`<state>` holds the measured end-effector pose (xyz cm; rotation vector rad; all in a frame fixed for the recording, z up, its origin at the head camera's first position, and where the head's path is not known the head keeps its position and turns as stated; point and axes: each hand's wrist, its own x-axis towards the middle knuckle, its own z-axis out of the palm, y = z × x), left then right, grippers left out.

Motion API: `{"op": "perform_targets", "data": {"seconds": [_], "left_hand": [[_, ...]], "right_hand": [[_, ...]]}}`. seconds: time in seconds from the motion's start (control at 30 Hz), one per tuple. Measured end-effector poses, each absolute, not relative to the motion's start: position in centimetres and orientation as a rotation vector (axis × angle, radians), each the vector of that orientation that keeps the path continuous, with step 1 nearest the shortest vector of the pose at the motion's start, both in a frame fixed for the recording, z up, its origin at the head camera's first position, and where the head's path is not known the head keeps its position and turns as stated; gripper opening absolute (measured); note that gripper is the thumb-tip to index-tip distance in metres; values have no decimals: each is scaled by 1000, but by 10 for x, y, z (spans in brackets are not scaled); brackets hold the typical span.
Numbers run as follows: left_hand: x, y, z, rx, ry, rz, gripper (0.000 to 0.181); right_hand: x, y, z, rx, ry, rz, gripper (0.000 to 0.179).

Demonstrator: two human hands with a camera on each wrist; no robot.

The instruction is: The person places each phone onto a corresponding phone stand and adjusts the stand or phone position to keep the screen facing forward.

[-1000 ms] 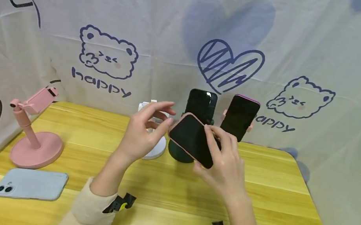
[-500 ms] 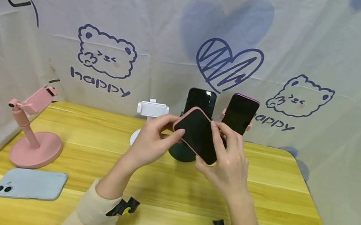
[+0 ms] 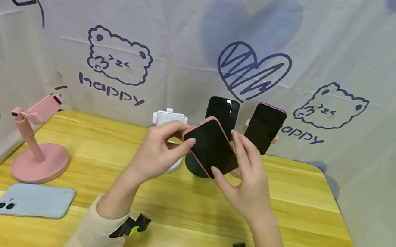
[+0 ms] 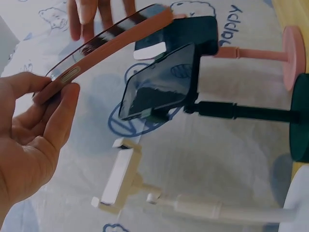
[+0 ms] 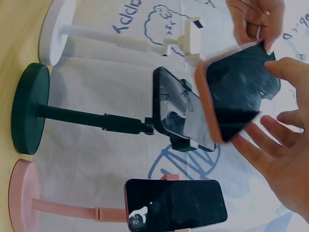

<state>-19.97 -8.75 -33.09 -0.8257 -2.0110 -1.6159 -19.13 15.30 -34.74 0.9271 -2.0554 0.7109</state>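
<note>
Pink-cased phone (image 3: pixel 214 146), its dark screen up, is in the air over the desk (image 3: pixel 282 229), between the person and the far edge. The left hand (image 3: pixel 153 153) pinches one corner between thumb and fingers. The right hand (image 3: pixel 251 180) has fingertips by the upper edge and its thumb by the lower one; whether it truly grips I cannot tell.

Close to the desk's far edge, the green stand (image 3: pixel 196 167) carries a black phone (image 3: pixel 222 109); seen from the head, the held phone covers that screen's lower part and the green pole. Left of it is the white stand (image 3: pixel 170 118), partly behind the left hand. On the right, a purple-edged phone (image 3: pixel 265 128) is clamped in a pink stand (image 5: pixel 72 210). Near the desk's left edge is a second pink stand (image 3: pixel 40 162), and just beside its base, toward the near left corner, a light blue phone (image 3: pixel 35 200) lies camera side up.

The left wrist view shows a pale oblong slot (image 4: pixel 71 74) in the held case's side. The right wrist view adds the poles and round bases of the white, green and right-hand pink stands.
</note>
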Motion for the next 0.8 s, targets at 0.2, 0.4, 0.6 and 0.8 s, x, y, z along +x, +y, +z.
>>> {"op": "perform_targets", "data": {"seconds": [0.2,0.4,0.6,0.8], "left_hand": [[-198,-95,-327,-903,-2127,-1545,14],[-200,-99,-328,-1057,-2287,-1365,12],[-203,-97,-331,-1249,-2379,-1199,9],[-203,-94,-332,-1263,-2440,-1157,9]], "right_hand": [[-187,159,-345,998,-2105,901,80],[-185,161,-346,1014,-2231,993,65],[-187,161,-346,1068,-2342,1024,51],[-187,161,-348,1051,-2410,1095,33]]}}
